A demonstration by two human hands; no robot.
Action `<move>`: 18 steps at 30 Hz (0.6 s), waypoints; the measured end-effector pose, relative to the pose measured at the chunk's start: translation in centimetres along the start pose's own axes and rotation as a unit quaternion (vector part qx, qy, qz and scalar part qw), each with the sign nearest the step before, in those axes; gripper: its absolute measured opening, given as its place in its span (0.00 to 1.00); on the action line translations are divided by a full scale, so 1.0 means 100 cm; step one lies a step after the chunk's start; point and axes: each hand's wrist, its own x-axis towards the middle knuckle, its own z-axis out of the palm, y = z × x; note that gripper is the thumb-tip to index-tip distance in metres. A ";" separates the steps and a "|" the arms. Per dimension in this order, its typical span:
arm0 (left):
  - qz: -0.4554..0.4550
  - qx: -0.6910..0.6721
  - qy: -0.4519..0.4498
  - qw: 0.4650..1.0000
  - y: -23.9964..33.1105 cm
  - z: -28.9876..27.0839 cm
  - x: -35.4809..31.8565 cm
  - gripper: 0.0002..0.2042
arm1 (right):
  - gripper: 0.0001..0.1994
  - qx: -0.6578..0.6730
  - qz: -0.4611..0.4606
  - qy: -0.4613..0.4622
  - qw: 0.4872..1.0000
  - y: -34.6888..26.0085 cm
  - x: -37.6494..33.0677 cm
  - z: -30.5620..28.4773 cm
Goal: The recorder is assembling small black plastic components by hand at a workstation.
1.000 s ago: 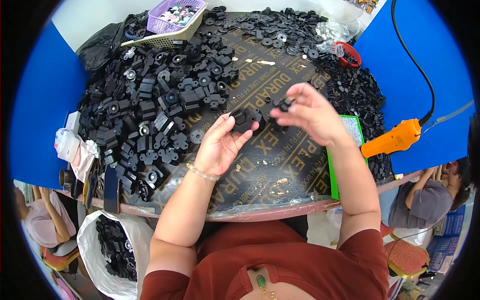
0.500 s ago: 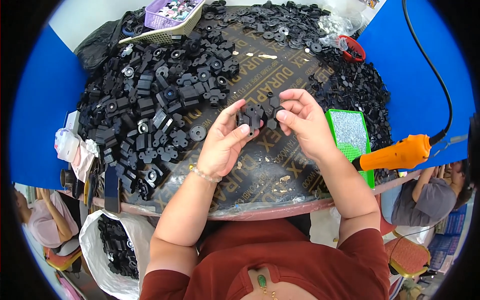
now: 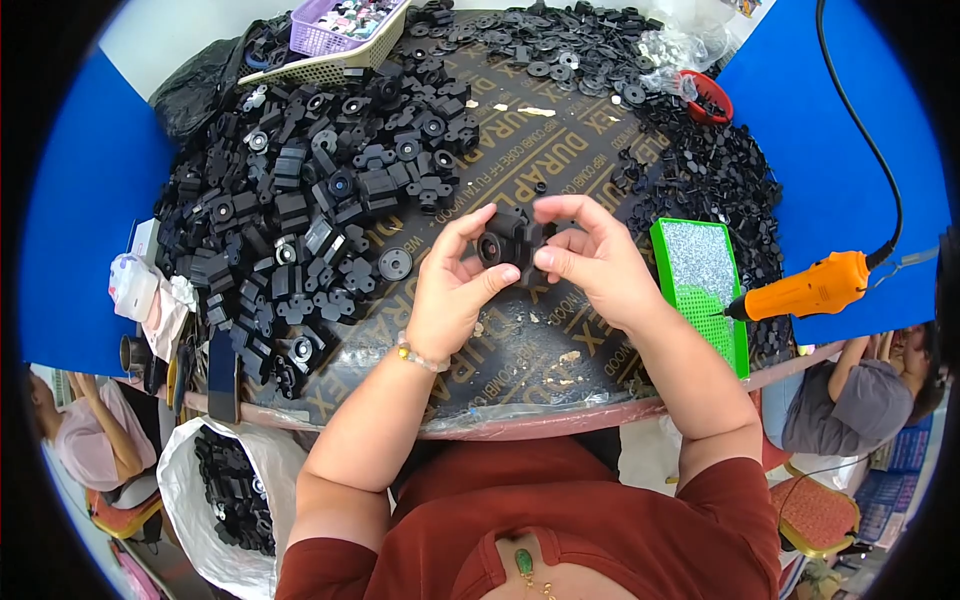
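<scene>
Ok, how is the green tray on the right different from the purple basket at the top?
The green tray is flat and shallow, holding a layer of small silvery bits; the purple basket is deeper, with mixed pieces inside. The tray lies beside the orange power tool; the basket sits tilted on a cream basket. Both have perforated plastic walls.

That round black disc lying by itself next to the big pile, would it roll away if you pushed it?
Probably not. The round black disc lies flat on the dark table, so a push would likely make it slide, not roll. It looks like stiff moulded plastic, so it should keep its shape. Being thin and small, it is probably light and easy to pinch up.
</scene>
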 end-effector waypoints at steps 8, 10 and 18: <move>0.014 0.099 -0.014 0.995 -0.009 0.008 -0.008 0.31 | 0.22 -0.066 0.006 -0.030 0.997 0.003 0.001 -0.001; -0.014 0.108 -0.033 0.993 -0.009 0.005 -0.010 0.34 | 0.21 -0.036 0.007 -0.021 0.999 0.003 0.004 -0.003; -0.045 0.008 -0.012 0.999 -0.003 0.014 -0.010 0.46 | 0.24 -0.094 0.030 -0.043 0.994 0.005 0.004 -0.002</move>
